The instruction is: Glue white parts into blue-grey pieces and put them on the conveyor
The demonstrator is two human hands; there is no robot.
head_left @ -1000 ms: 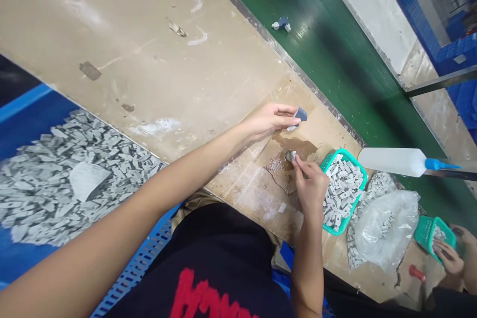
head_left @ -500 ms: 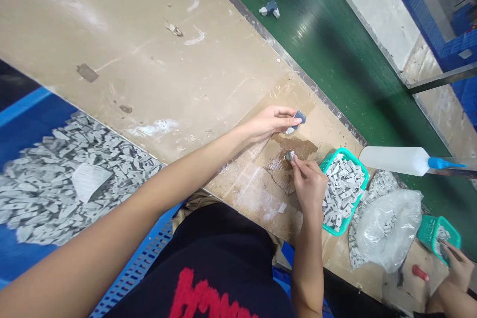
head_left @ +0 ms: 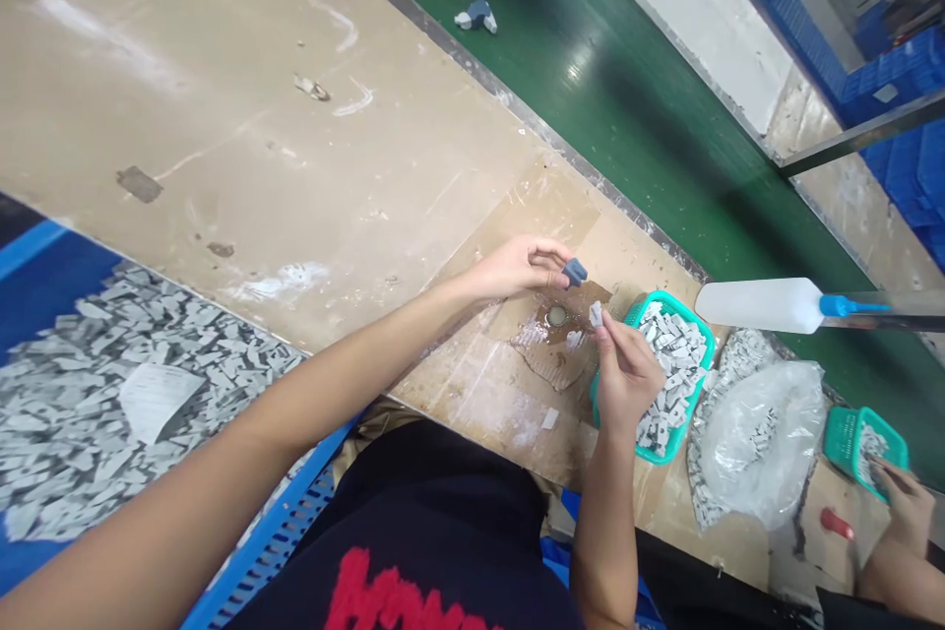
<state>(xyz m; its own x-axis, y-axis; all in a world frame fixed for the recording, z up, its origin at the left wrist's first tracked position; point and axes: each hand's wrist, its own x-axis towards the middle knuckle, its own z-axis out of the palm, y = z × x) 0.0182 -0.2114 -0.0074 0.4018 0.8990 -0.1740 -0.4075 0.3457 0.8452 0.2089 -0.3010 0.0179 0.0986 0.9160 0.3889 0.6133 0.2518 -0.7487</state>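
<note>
My left hand (head_left: pixel 533 266) pinches a small dark blue-grey plastic piece (head_left: pixel 574 272) above the worktable. To its lower right, my right hand (head_left: pixel 627 369) grips a small light grey plastic piece (head_left: pixel 596 314) between thumb and fingertips. The two pieces are apart. Below them lies a wet brown patch of cardboard (head_left: pixel 550 359) with a small round disc or puddle (head_left: pixel 556 316) on it. Beside my right hand stands a green basket (head_left: pixel 668 458) full of light grey pieces.
A white bottle with a blue nozzle (head_left: pixel 760 305) lies past the basket. Beyond are a plastic bag of pieces (head_left: pixel 768 453), a smaller green basket (head_left: pixel 842 438) and another person's hand (head_left: pixel 908 512). A green belt (head_left: pixel 591 108) carries one assembled part (head_left: pixel 478 16). A blue crate (head_left: pixel 44 241) holds many grey pieces.
My right hand has lifted the light grey piece off the round wet spot and brought it up and right. My left hand has turned the dark piece. The view has shifted slightly.
</note>
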